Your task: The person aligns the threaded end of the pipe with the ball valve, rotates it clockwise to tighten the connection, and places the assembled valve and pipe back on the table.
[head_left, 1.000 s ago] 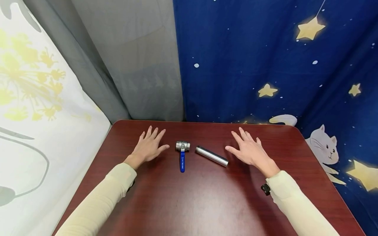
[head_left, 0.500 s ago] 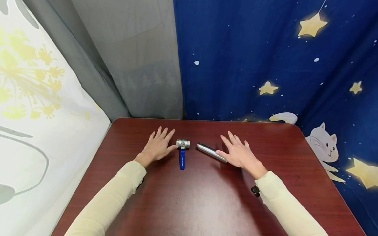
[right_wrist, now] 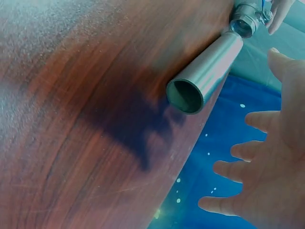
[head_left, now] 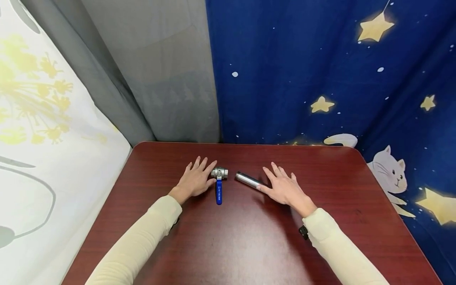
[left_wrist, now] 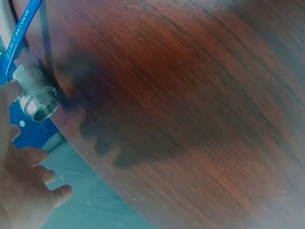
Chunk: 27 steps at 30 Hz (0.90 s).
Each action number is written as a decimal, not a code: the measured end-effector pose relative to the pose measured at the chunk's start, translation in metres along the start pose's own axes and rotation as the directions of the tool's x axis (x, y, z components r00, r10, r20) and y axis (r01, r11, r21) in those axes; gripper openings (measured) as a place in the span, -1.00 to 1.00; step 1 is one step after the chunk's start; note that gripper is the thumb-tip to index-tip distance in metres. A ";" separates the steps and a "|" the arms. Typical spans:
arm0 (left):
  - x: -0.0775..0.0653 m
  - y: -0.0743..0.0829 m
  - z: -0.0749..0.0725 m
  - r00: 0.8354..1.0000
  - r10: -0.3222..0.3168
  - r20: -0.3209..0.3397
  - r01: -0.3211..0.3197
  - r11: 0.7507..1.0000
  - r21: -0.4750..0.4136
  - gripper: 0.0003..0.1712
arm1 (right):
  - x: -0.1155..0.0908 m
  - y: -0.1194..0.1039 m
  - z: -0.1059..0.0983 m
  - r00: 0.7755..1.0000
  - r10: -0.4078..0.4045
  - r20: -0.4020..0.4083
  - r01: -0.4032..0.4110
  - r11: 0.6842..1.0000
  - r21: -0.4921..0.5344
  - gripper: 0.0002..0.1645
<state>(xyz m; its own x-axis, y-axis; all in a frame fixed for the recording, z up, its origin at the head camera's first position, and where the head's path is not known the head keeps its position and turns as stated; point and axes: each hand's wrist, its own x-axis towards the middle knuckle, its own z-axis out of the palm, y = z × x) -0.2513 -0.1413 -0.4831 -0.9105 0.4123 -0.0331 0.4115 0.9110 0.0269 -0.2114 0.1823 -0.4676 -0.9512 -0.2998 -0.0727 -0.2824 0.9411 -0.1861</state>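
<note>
A ball valve (head_left: 219, 173) with a silver body and a blue lever handle (head_left: 219, 192) lies on the table, its handle toward me. Close at its left, my left hand (head_left: 194, 180) has spread fingers, the thumb tip beside the valve; whether it touches I cannot tell. To the right of the valve a hollow steel pipe (head_left: 246, 179) lies at a slant. Over its near end hovers my right hand (head_left: 285, 189), fingers spread, thumb hiding that end. The right wrist view shows the pipe's open end (right_wrist: 185, 96) apart from the fingers.
The dark red wooden table (head_left: 235, 241) reaches to a grey curtain (head_left: 171, 99) and a blue star-patterned curtain (head_left: 278, 79) at its far edge. A white patterned cloth (head_left: 78, 174) hangs along the left side.
Both hands have moved inward, the left toward the ball valve and the right over the near end of the pipe. The valve and the pipe stay in place on the table.
</note>
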 end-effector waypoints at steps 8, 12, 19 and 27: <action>0.002 0.003 0.003 0.999 0.037 -0.010 -0.037 0.999 0.025 -0.21 | 0.000 -0.002 0.007 1.000 0.005 0.002 -0.005 1.000 0.015 -0.05; 0.002 0.004 0.006 0.997 0.069 -0.030 -0.068 0.997 0.034 -0.22 | 0.000 -0.003 0.011 1.000 0.002 0.013 -0.002 1.000 0.018 -0.05; 0.002 0.003 0.013 0.996 0.078 -0.042 -0.077 0.997 0.010 -0.23 | 0.001 -0.004 0.013 1.000 -0.006 0.026 0.006 1.000 0.013 -0.05; 0.008 0.001 0.021 0.996 0.071 -0.057 -0.072 0.997 -0.019 -0.22 | 0.003 -0.004 0.017 0.999 -0.033 0.003 0.033 0.999 0.002 -0.15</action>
<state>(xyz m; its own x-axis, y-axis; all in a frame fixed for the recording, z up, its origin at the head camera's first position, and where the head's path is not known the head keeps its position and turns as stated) -0.2570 -0.1369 -0.5038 -0.8798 0.4747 0.0257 0.4754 0.8784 0.0481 -0.2105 0.1749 -0.4841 -0.9409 -0.3316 -0.0696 -0.3137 0.9302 -0.1907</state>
